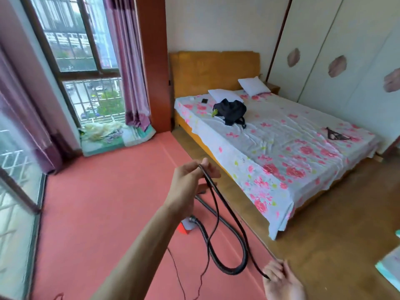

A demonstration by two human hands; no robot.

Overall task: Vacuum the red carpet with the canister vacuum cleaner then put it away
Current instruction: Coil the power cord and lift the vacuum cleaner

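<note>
My left hand (189, 187) is raised over the red carpet (97, 202) and pinches a loop of black power cord (225, 202). The cord runs down to my right hand (281, 280) at the bottom right, which grips its lower end. Behind my left forearm a small part of the red and white canister vacuum (185, 227) shows on the carpet. Its black ribbed hose (240, 269) curls in a loop on the carpet in front of it. A metal wand (213, 211) lies near the carpet's edge.
A bed (281, 152) with a floral sheet, a black bag (231, 111) and two pillows stands right of the carpet on wooden floor (324, 245). Tall windows with purple curtains (129, 61) line the left. Folded bedding (116, 135) lies by the window. A thin wire (179, 276) trails on the carpet.
</note>
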